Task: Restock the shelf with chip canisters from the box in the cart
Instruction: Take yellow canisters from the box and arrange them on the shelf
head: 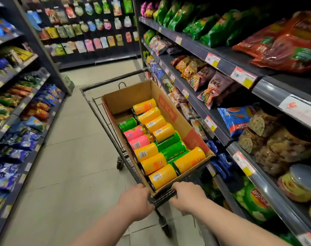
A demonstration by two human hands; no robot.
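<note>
Left hand [135, 201] and right hand [187, 197] both clamped on cart [105, 119] near end. Chip canisters [158, 146] lying in open box [128, 96] inside cart. Snack shelf [268, 89] close on right, another shelf [25, 103] left, aisle floor between.

We see an evenly lit aisle, bright on the pale floor [66, 157], dim at the upper right of the frame. Glare glints off the red bags [284, 43] there. Wide-angle distortion bends the shelves [268, 84] at both edges, where packages smear into blur.
</note>
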